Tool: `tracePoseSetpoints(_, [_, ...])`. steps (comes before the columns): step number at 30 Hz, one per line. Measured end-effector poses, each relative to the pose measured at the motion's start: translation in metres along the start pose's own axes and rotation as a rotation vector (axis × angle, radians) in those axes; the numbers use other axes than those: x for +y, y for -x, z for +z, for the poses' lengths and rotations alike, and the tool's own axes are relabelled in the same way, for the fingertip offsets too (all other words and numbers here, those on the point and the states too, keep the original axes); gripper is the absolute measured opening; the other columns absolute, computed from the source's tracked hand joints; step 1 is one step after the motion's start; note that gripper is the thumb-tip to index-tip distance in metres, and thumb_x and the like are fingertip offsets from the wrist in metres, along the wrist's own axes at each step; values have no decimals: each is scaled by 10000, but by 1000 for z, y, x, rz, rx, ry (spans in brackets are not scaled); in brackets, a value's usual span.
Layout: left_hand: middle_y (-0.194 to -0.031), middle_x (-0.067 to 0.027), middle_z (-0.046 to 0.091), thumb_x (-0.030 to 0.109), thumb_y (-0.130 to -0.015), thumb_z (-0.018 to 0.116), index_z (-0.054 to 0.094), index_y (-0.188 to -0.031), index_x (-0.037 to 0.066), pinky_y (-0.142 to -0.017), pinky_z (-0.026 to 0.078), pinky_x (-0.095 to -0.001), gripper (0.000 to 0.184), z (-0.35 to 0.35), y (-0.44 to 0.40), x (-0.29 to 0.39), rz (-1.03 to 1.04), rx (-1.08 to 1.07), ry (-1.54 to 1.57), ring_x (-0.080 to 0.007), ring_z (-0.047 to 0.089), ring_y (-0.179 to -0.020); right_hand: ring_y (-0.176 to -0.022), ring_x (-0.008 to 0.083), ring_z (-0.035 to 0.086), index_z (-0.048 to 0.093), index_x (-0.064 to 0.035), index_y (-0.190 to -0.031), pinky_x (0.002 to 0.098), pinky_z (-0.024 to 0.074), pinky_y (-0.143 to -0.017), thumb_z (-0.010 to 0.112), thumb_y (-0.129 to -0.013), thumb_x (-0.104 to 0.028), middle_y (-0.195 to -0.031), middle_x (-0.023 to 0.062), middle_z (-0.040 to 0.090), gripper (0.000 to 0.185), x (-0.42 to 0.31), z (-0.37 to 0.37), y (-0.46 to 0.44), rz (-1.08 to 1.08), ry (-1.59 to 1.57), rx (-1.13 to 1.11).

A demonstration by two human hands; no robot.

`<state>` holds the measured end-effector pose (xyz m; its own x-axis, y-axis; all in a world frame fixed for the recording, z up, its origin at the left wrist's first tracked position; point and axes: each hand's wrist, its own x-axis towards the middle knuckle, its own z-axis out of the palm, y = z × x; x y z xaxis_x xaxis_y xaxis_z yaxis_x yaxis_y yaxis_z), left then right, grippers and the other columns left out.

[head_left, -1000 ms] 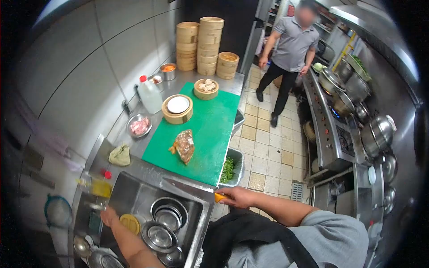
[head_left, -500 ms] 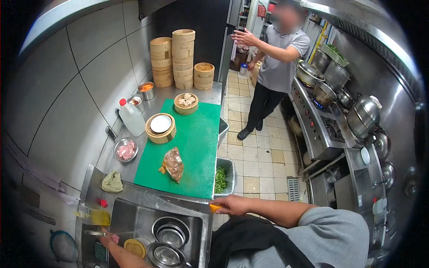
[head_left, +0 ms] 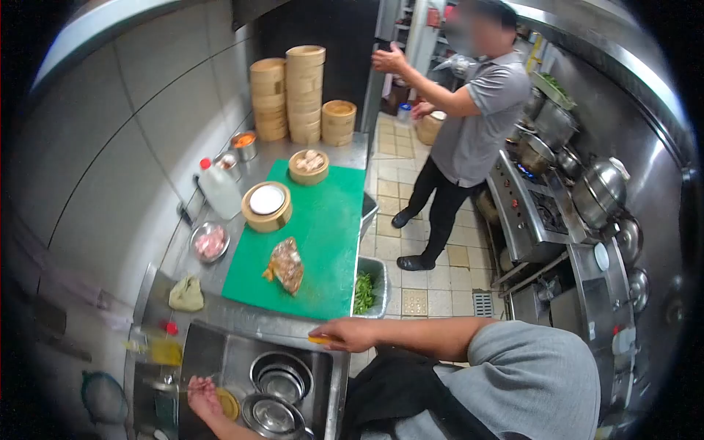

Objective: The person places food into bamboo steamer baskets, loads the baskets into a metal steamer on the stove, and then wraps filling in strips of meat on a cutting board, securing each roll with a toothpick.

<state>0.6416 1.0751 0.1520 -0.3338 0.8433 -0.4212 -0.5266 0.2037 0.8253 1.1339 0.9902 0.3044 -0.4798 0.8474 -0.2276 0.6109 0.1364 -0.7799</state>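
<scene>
Low in the frame, the right hand (head_left: 353, 334) has its fingers closed on a yellow handle (head_left: 320, 339); at lower left, the left hand (head_left: 204, 397) is over the sink (head_left: 224, 350), its blurred fingers apart or together, I cannot tell.

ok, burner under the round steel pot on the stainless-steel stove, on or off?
On: a blue flame shows at the base of the round steel pot.

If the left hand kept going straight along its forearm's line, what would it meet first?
The left hand would probably meet the sink's wall first, near the yellow bottle; depth is unclear, so it might clear the wall.
</scene>
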Motion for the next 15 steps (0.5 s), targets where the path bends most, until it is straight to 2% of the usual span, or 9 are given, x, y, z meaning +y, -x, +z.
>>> tracePoseSetpoints(2, [-1076, -141, 587, 211, -900, 637, 536, -1254, 33, -871, 509, -421, 409, 21, 46, -5, -3, -94, 55, -309, 604, -984, -986, 368, 609, 497, -76, -1378, 443, 481, -871, 590, -946, -222, -1070, 216, 620, 465, -15, 1, -24, -5, -6, -68])
tracePoseSetpoints(4, [-1315, -197, 498, 239, -931, 614, 434, -1370, 17, -1008, 458, -469, 523, 55, 102, -8, -96, 9, 51, -362, 540, -1160, -940, 373, 617, 535, -164, -1361, 444, 493, -827, 620, -914, -222, -1029, 199, 621, 459, -15, 21, -52, -103, 124, -43])
tracePoseSetpoints(5, [-1356, -210, 484, 289, -950, 601, 424, -1384, 11, -1018, 459, -470, 545, 37, 104, -29, -112, -130, 62, -369, 541, -1178, -956, 373, 617, 545, -220, -1353, 445, 504, -821, 624, -901, -221, -1031, 185, 616, 458, -31, 27, -62, -97, 236, -38])
tracePoseSetpoints(6, [-1344, -211, 493, 355, -969, 574, 417, -1387, -2, -987, 481, -462, 572, 51, 123, -29, -161, -93, 19, -362, 564, -1160, -1044, 378, 600, 549, -227, -1339, 467, 503, -878, 611, -896, -223, -1120, 191, 606, 447, -51, 30, -72, -81, 249, -96])
tracePoseSetpoints(8, [-1292, -206, 529, 487, -947, 578, 411, -1377, -19, -930, 502, -446, 685, 66, 142, -35, -232, -68, 68, -352, 609, -1059, -1038, 355, 610, 555, -237, -1333, 452, 530, -863, 622, -881, -204, -1142, 181, 591, 458, -50, 61, -99, -338, 336, -38])
tracePoseSetpoints(9, [-1248, -197, 546, 536, -919, 598, 420, -1356, -20, -914, 504, -452, 730, 75, 146, -31, -261, -79, 103, -347, 612, -1034, -1032, 340, 620, 554, -230, -1335, 431, 536, -853, 631, -877, -205, -1110, 175, 597, 465, -83, 56, -107, -240, 400, -154])
tracePoseSetpoints(11, [-1160, -164, 594, 448, -927, 636, 482, -1281, 7, -856, 528, -437, 586, 82, 155, -25, -278, -47, 200, -310, 630, -982, -1021, 327, 627, 564, -225, -1322, 422, 536, -842, 643, -869, -215, -1097, 166, 598, 460, -99, 74, -125, -405, 493, -159])
tracePoseSetpoints(14, [-1028, -94, 644, 186, -943, 640, 552, -1082, 65, -783, 537, -380, 204, 71, 147, -31, -46, 5, 219, -241, 640, -902, -1024, 339, 623, 628, -202, -1240, 433, 530, -836, 650, -868, -233, -1097, 163, 606, 374, -115, 97, -148, -482, 535, -188])
tracePoseSetpoints(15, [-1028, -94, 644, 186, -943, 640, 552, -1082, 65, -783, 537, -380, 204, 63, 144, -29, -41, 12, 221, -241, 640, -902, -1024, 339, 623, 628, -202, -1240, 433, 530, -836, 650, -868, -233, -1097, 163, 606, 374, -117, 105, -162, -489, 535, -193])
